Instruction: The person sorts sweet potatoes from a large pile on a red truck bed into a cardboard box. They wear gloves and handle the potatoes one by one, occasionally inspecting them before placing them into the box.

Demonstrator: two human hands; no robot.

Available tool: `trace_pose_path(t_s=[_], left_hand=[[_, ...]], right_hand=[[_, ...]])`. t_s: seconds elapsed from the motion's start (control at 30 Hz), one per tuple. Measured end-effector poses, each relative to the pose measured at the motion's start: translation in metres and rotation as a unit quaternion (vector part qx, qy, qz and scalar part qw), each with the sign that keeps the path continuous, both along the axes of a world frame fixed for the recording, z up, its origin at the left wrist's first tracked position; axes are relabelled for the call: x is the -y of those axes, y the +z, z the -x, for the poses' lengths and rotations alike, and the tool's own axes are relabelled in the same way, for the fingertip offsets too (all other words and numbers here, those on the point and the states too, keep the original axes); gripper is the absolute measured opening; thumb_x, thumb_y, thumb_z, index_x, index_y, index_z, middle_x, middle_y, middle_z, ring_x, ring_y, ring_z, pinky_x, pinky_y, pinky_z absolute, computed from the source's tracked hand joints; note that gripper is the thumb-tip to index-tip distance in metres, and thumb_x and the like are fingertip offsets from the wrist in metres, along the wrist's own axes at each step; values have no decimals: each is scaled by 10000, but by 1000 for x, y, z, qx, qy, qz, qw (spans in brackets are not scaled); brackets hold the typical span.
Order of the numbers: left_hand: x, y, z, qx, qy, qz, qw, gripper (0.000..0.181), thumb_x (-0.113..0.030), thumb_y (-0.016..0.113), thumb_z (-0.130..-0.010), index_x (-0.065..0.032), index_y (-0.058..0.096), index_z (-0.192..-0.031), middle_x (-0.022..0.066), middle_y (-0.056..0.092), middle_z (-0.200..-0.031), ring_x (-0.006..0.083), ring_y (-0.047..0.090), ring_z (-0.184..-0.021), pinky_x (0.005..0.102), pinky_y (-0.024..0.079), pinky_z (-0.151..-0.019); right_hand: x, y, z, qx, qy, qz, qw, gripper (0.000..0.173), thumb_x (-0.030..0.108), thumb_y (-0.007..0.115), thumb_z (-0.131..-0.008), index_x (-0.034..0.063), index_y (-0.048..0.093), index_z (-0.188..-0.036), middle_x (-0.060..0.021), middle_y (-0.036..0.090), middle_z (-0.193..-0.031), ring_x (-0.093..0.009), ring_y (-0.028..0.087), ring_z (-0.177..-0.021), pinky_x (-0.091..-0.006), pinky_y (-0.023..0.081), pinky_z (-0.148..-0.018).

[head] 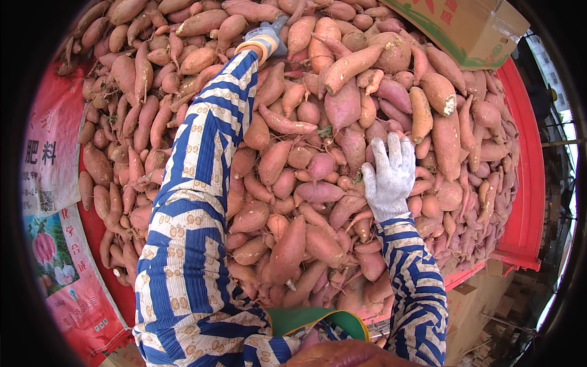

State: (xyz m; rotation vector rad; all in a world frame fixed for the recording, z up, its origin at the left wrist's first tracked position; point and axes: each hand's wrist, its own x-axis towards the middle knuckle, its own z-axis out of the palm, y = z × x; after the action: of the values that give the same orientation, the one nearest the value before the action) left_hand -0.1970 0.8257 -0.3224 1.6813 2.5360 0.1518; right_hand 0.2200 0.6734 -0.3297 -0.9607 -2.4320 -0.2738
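Observation:
A big heap of sweet potatoes (321, 192) in mixed shapes and sizes lies before me. My left hand (269, 37), in a grey-blue glove with a pale cuff, reaches far out to the top of the heap; its fingers are partly curled at the tubers, and whether it grips one is unclear. My right hand (392, 176), in a whitish knit glove, rests palm down on the heap with its fingers spread and nothing in it. A yellowish-brown sweet potato (421, 115) lies just beyond its fingertips. Both sleeves are blue and white.
A cardboard box (477, 34) sits at the upper right of the heap. Red metal side panels (527, 174) bound the heap at right. Printed red and white sacks (55, 160) hang at left. More cardboard boxes (460, 303) stand below at lower right.

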Motion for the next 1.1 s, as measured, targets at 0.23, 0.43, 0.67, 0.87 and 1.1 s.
trace_pose_path(t_s=[0.23,0.43,0.67,0.87,1.1], left_hand=[[131,60,30,473,-221,183,833,727,-180,790,-901,-75,505,-1561,85,578,-1518,255,564,-1382,409,477,-1132],[78,81,14,275,-319,-69,905,277,-168,715,-995,-98,759,-1259,40,758,-1254,147,704,-1166,312,561,-988],[-67,35,-73,-163,-201,-78,963,567,-418,731,-952,-108,646,-1419,140,712,-1339,277,707,-1180,362,560,-987],[-65,30,-66,-106,-199,-46,973,652,-461,749,-918,-102,617,-1447,158,702,-1352,297,702,-1190,377,557,-992],[58,49,-19,68,-256,53,963,754,-511,771,-879,-95,583,-1479,179,690,-1367,320,696,-1201,393,554,-999]], right_hand=[[1,5,3,-7,5,-7,1000,628,211,816,-781,66,648,-1368,-260,571,-1433,-505,512,-1349,-625,393,-1158],[1,1,1,-8,1,-7,1000,644,220,819,-791,83,643,-1395,-255,557,-1461,-506,492,-1379,-630,382,-1170],[-1,0,-2,-23,9,7,1000,599,237,808,-803,101,674,-1370,-231,559,-1465,-481,491,-1393,-626,375,-1175],[0,6,0,-11,6,14,1000,612,242,796,-807,105,651,-1386,-230,562,-1455,-476,493,-1386,-627,370,-1173],[-2,5,-1,-30,24,17,999,582,226,802,-804,115,673,-1361,-212,579,-1436,-455,506,-1384,-611,374,-1173]])
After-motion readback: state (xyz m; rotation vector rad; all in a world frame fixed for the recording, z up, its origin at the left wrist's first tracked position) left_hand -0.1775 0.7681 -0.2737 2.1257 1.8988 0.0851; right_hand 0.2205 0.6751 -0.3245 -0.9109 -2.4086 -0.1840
